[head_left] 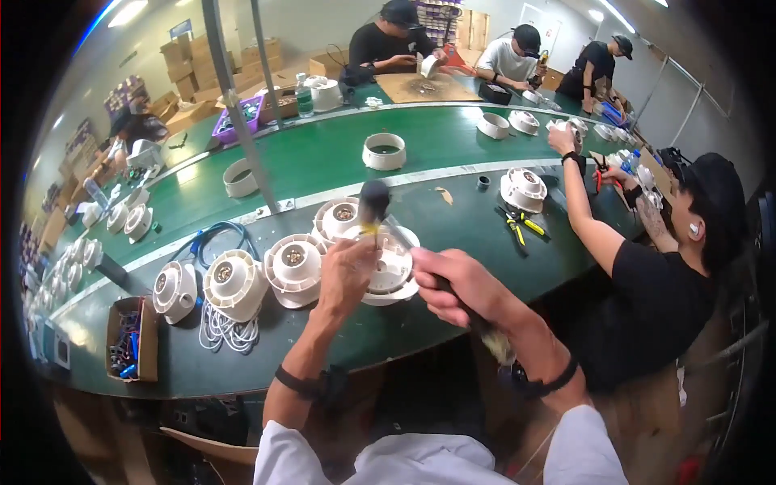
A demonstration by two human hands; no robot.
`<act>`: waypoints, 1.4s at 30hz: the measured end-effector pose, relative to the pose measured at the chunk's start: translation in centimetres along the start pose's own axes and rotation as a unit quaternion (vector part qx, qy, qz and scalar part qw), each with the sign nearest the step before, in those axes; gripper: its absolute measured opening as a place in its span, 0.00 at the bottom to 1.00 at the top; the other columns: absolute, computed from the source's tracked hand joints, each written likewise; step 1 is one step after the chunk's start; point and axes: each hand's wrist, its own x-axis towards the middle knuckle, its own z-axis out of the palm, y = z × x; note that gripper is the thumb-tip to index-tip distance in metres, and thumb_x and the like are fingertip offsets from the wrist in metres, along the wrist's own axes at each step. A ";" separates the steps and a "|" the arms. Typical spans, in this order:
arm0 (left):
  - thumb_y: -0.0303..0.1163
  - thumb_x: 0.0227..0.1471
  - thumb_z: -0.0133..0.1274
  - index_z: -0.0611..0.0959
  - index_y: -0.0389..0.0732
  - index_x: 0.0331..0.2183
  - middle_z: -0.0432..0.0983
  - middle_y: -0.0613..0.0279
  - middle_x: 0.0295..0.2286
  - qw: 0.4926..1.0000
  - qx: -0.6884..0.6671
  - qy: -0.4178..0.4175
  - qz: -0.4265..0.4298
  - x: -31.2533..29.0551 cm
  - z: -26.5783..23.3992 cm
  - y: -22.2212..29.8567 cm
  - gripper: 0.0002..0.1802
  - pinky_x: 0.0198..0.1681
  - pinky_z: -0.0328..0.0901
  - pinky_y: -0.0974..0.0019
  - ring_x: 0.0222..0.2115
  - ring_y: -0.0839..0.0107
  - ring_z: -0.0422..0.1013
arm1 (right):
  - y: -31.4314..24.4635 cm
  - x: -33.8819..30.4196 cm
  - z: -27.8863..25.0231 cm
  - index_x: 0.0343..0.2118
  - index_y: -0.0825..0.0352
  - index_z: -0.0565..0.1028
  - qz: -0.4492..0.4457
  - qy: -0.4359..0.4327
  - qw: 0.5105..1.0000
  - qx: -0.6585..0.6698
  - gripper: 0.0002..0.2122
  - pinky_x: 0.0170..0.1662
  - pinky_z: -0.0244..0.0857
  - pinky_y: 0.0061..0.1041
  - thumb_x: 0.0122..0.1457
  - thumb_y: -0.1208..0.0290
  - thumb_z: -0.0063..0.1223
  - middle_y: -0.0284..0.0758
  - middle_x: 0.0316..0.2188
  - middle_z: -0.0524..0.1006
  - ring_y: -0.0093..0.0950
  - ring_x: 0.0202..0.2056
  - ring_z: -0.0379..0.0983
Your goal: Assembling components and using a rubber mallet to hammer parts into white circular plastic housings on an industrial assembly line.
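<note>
My right hand (462,283) is closed round the dark handle of a mallet (374,196). Its metal shaft slants up to the left, and the blurred head, black above and yellowish below, is over my left fingers. My left hand (346,271) is closed in a pinch at the left side of a round white plastic housing (394,273); whatever its fingers hold is hidden. Close behind stands another white housing (330,217) with a copper-coloured centre. More such housings (295,263) line up left of my hand, one (234,279) above a bundle of white cord.
Yellow-black pliers (521,228) and a white housing (524,191) lie to the right, near a co-worker's arm (596,230). A cardboard box of small parts (132,339) and a blue cable (212,241) are at left. Beyond a metal post (234,105), a green conveyor (323,158) carries white rings.
</note>
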 end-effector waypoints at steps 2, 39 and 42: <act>0.25 0.46 0.56 0.85 0.41 0.36 0.77 0.50 0.30 0.999 -0.022 -0.017 -0.027 -0.1 -0.5 0.5 0.11 0.37 0.68 0.61 0.33 0.57 0.74 | -0.1 0.8 -0.3 0.21 0.61 0.60 -0.005 0.022 0.999 0.027 0.19 0.10 0.49 0.17 0.66 0.55 0.36 0.24 0.10 0.58 0.16 0.07 0.54; 0.30 0.46 0.58 0.85 0.41 0.31 0.77 0.52 0.29 0.997 0.071 0.031 0.014 -0.4 0.5 0.3 0.07 0.36 0.67 0.60 0.30 0.57 0.73 | -2.5 -2.5 0.9 0.20 0.63 0.59 -0.068 0.005 0.998 0.013 0.20 0.09 0.47 0.14 0.67 0.56 0.34 0.24 0.09 0.57 0.14 0.06 0.53; 0.30 0.47 0.58 0.85 0.41 0.32 0.76 0.52 0.28 0.994 0.100 0.039 0.015 -0.4 0.8 1.1 0.08 0.35 0.67 0.60 0.30 0.58 0.73 | -2.7 -3.6 1.5 0.20 0.64 0.59 -0.111 -0.028 0.992 -0.043 0.22 0.10 0.45 0.12 0.67 0.54 0.33 0.26 0.09 0.57 0.14 0.07 0.51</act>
